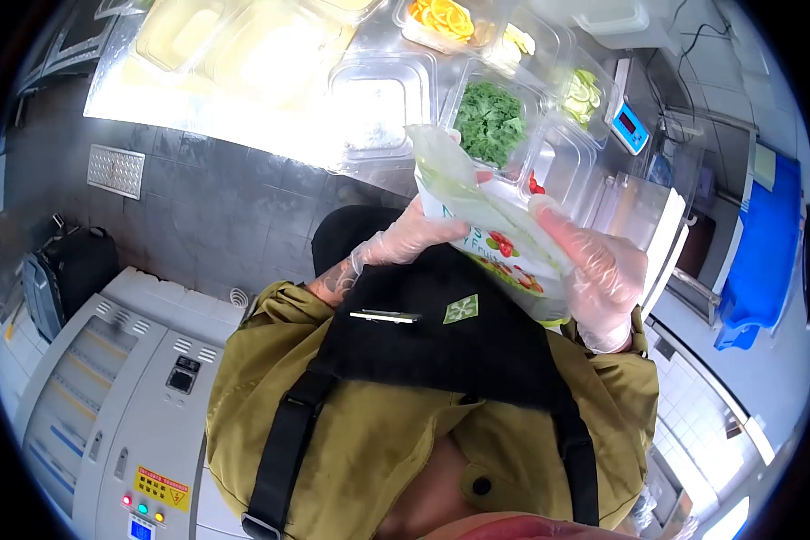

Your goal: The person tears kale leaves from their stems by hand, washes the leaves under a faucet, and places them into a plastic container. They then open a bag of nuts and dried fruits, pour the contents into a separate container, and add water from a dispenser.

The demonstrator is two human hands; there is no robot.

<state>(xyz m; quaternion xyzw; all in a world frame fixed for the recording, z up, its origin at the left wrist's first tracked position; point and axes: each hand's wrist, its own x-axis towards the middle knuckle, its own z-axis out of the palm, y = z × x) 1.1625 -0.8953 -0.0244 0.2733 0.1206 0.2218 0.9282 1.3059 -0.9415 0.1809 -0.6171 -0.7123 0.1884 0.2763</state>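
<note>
A printed plastic pouch [504, 256], white and green with red fruit pictures and lettering, is held between my two hands in front of my apron. My left hand [414, 234], in a clear glove, is closed on its left side. On the right side, my right hand [607, 274], also gloved, grips the pouch with the thumb near the upper edge. The pouch is tilted, and what is inside cannot be seen. Just beyond it stands a clear tub of curly green leaves [490, 121]. Some small red pieces [536, 184] lie in a container behind the pouch.
Tubs of orange slices [441, 18], pale slices [517, 40] and green citrus slices [582, 97] stand at the back. A clear container [382, 108] sits left of the leaves. A blue scale [630, 128] is at the right. A grey cabinet [144, 405] stands lower left.
</note>
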